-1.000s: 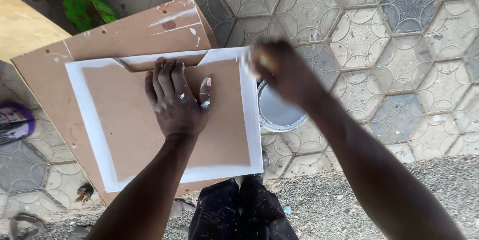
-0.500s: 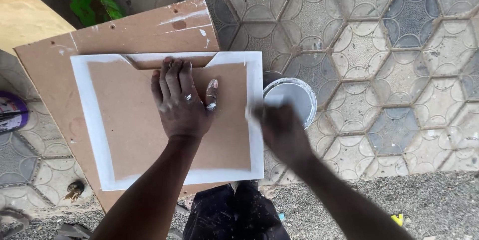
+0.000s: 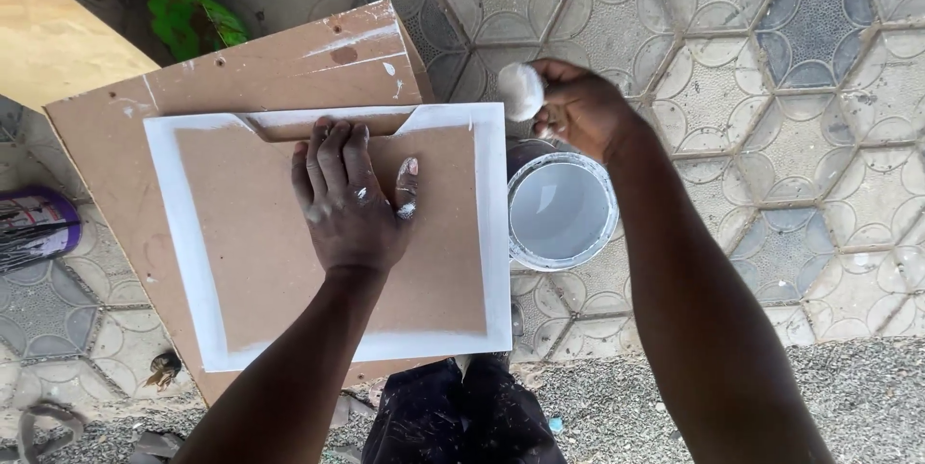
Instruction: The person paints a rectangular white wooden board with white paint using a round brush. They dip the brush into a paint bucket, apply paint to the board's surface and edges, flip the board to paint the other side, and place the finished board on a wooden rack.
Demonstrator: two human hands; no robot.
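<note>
Right hand [image 3: 578, 107] has lifted off the paint bucket [image 3: 562, 211] since half a second ago, now up at the far right corner of the panel, fingers clamped on a white paint-soaked wad [image 3: 521, 90]. Left hand [image 3: 352, 199] unchanged, flat and spread, pressing down on the brown panel [image 3: 251, 262] centre, holding nothing. Panel has a white-painted border, lies on a larger brown board [image 3: 279, 69] that sticks out at the far side. Bucket of white paint sits on the paved floor [image 3: 771, 88] just right of the panel, under the right forearm. Green object [image 3: 193, 26] far left, purple container [image 3: 39, 223] at left edge.
</note>
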